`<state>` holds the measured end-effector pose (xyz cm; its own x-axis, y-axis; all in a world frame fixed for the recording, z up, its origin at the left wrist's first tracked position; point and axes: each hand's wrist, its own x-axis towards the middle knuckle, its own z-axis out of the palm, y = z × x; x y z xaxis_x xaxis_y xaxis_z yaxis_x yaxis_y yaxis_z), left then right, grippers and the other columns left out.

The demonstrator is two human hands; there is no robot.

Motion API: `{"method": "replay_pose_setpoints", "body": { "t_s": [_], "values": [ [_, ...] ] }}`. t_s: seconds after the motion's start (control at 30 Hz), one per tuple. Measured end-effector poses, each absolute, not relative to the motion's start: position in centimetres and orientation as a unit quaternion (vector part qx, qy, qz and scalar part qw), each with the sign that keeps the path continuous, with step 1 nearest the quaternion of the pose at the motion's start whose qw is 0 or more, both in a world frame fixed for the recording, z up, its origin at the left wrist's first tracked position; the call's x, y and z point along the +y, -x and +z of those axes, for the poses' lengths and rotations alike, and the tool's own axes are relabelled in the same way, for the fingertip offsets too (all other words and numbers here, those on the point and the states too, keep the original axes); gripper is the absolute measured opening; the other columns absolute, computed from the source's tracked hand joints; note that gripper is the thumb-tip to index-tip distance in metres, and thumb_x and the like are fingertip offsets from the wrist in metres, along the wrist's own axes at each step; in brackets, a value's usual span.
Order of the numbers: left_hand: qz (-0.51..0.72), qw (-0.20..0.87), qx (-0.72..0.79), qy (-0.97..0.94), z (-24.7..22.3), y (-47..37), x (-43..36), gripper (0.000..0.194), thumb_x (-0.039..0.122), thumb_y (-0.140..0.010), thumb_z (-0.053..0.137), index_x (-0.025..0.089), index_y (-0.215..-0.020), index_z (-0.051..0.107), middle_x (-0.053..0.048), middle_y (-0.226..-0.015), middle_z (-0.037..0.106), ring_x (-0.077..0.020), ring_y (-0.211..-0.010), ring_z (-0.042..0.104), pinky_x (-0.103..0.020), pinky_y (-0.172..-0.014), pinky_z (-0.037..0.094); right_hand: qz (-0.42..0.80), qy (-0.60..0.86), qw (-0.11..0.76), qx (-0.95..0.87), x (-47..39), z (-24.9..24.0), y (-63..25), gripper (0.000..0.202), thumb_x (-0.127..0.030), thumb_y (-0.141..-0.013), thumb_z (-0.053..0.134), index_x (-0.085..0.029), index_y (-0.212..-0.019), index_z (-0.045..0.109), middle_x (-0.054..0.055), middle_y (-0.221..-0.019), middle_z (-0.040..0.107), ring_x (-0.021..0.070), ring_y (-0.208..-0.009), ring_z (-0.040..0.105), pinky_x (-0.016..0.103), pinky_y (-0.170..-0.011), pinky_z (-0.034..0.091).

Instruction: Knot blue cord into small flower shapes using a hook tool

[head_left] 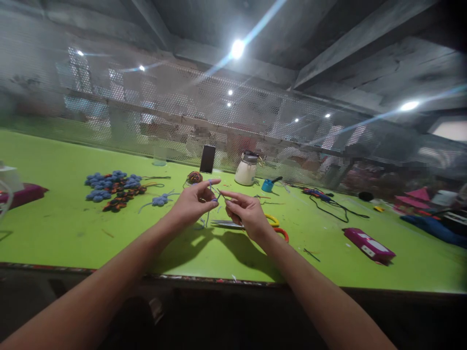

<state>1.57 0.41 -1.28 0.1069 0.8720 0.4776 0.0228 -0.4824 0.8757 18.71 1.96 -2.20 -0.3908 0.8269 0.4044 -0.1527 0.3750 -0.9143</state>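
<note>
Above the green table, my left hand [193,201] pinches blue yarn [215,199], a strand of which loops over the raised index finger. Facing it, my right hand [245,210] is closed on a thin crochet hook [222,195], its tip at the yarn; most of its shaft is hidden by the fingers. Below the right hand lies a pair of scissors [228,223] with yellow and orange handles, partly covered by that hand. A small blue crocheted flower [159,200] with loose tails rests left of my left hand. Beyond the hands sits a multicoloured yarn ball [195,178].
Blue crocheted flowers [98,194] and dark-orange ones [118,200] are piled at left. A phone [207,159], a white jar [246,170] and a blue pot [267,185] stand at the back. On the right are dark cords [339,206] and a purple box [369,244].
</note>
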Motion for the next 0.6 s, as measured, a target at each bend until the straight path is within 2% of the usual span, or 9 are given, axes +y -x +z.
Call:
{"method": "replay_pose_setpoints", "body": {
  "t_s": [0.1, 0.27, 0.6],
  "values": [
    [0.564, 0.37, 0.351, -0.649, -1.22, -1.61, 0.35, 0.063, 0.015, -0.063, 0.071, 0.015, -0.124, 0.055, 0.003, -0.067, 0.053, -0.0108, -0.064, 0.049, -0.026, -0.065, 0.04, 0.485, 0.255, 0.496, -0.674, 2.29, -2.16, -19.0, 0.039, -0.029, -0.073, 0.066, -0.014, -0.109, 0.066, -0.007, -0.049, 0.046, 0.0033, -0.037, 0.031, 0.019, -0.037, 0.021],
    [0.557, 0.407, 0.333, -0.643, -0.78, -1.71, -0.19, 0.061, 0.012, -0.061, 0.071, 0.015, -0.121, 0.057, 0.004, -0.069, 0.052, -0.0101, -0.066, 0.05, -0.025, -0.066, 0.041, 0.529, 0.253, 0.506, -0.632, 2.6, -2.12, -19.35, 0.04, -0.031, -0.071, 0.068, -0.016, -0.108, 0.066, -0.006, -0.05, 0.047, 0.0032, -0.037, 0.032, 0.018, -0.036, 0.018],
    [0.565, 0.49, 0.285, -0.6, -0.72, -1.02, -0.23, 0.058, 0.014, -0.062, 0.075, 0.02, -0.118, 0.06, 0.0, -0.077, 0.062, -0.0126, -0.079, 0.058, -0.026, -0.075, 0.043, 0.552, 0.241, 0.5, -0.622, 2.83, -2.04, -19.62, 0.036, -0.027, -0.072, 0.069, -0.016, -0.106, 0.067, -0.005, -0.052, 0.05, 0.0029, -0.037, 0.034, 0.018, -0.037, 0.02]
  ]
}}
